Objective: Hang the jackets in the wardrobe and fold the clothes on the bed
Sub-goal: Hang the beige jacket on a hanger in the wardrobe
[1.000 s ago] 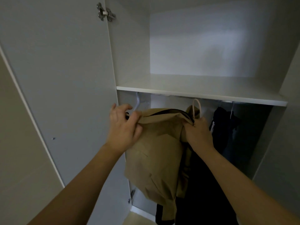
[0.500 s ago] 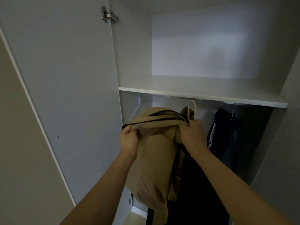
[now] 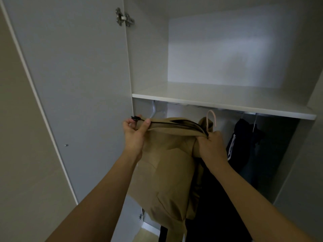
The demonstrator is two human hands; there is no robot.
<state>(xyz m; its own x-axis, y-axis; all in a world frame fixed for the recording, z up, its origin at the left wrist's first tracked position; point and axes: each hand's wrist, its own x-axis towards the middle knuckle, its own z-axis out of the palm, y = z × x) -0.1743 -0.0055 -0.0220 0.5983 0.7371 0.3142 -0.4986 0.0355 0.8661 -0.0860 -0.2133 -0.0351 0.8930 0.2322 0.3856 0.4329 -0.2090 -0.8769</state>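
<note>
A tan jacket point(image 3: 167, 165) with a black zipper along its top edge hangs in front of the open wardrobe, held up between both hands. My left hand point(image 3: 135, 135) pinches the left end of the zipper edge, by the black zipper pull. My right hand point(image 3: 212, 145) grips the bunched fabric at the right end, just below a pale pink hanger hook point(image 3: 211, 117). The hanger's body is hidden inside the jacket. Whether the hook sits on the rail under the shelf point(image 3: 223, 106) I cannot tell.
The wardrobe door point(image 3: 73, 84) stands open at my left, close to my left hand. A white hanger point(image 3: 153, 110) hangs at the far left of the rail. A dark jacket with white stripes point(image 3: 244, 142) hangs to the right. Dark clothing hangs below behind the tan jacket.
My left hand slid left along the zipper edge to its end and stretched it out. My right hand stayed gripping the fabric below the hook.
</note>
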